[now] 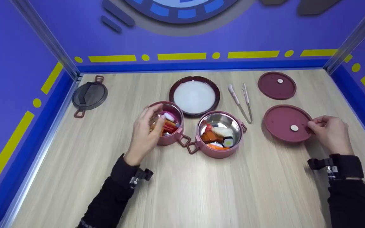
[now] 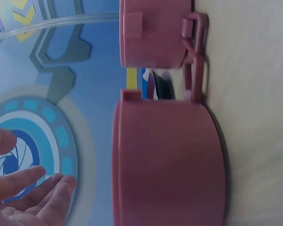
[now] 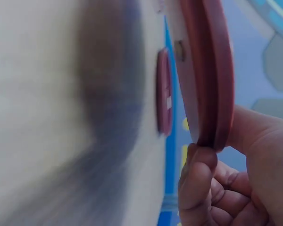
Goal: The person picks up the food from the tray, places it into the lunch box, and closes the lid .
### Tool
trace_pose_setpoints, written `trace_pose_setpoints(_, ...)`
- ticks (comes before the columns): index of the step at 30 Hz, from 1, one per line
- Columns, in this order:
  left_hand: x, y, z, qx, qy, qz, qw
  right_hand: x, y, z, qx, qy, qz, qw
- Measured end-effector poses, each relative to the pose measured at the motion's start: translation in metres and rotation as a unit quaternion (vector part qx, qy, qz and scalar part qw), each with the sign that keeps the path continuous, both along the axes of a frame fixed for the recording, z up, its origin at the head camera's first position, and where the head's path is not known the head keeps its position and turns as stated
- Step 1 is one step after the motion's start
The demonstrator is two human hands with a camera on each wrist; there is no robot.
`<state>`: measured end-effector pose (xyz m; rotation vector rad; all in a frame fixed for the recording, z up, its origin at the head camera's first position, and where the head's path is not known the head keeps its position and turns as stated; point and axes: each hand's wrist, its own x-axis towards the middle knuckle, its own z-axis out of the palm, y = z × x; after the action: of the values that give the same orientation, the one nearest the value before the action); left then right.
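Note:
My left hand (image 1: 145, 131) hovers over the rim of the left pink pot (image 1: 169, 141), its fingers loosely bent and apart. In the left wrist view those fingers (image 2: 56, 197) hold nothing. Toy food, including red and white pieces (image 1: 169, 127), lies in that pot, partly hidden by the hand. Beside it stands the right pink pot (image 1: 219, 153), with toy sushi (image 1: 222, 131) inside. My right hand (image 1: 333, 133) pinches the edge of a round dark-red lid (image 1: 284, 118) between thumb and fingers. The right wrist view shows this lid (image 3: 221, 80) raised off the table and tilted.
A second dark-red lid (image 1: 272, 88) lies at the back right. Tongs (image 1: 242, 104) rest beside a white plate with a dark rim (image 1: 218, 95). A dark grey lid with brown loops (image 1: 90, 95) lies far left. Blue walls (image 1: 188, 66) enclose the table.

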<state>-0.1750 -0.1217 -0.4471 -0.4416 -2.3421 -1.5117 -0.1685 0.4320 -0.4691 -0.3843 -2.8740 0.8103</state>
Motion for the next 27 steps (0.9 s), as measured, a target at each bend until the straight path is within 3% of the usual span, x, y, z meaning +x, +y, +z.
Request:
trace_pose_setpoints(6, 0.004, 0.029, 0.010, -0.076, 0.021, -0.036, 0.9962, -0.001, -0.028, 0.018, -0.027, 0.039, -0.006, 0.9989)
trace_pose_setpoints(10, 0.007, 0.051, 0.014, -0.110, 0.009, -0.079, 0.9907, -0.002, -0.051, 0.032, -0.045, 0.071, 0.007, 0.9964)
trace_pose_setpoints(16, 0.009, 0.084, 0.011, -0.124, -0.014, -0.129, 0.9837, -0.004, -0.086, 0.049, -0.058, 0.105, 0.028, 0.9923)
trace_pose_setpoints(22, 0.011, 0.109, 0.007, -0.141, -0.035, -0.150, 0.9780, -0.006, -0.121, 0.059, -0.076, 0.126, 0.042, 0.9883)
trace_pose_setpoints(27, 0.012, 0.119, 0.005, -0.126, -0.039, -0.149, 0.9801, -0.008, -0.148, 0.062, -0.094, 0.141, 0.075, 0.9827)
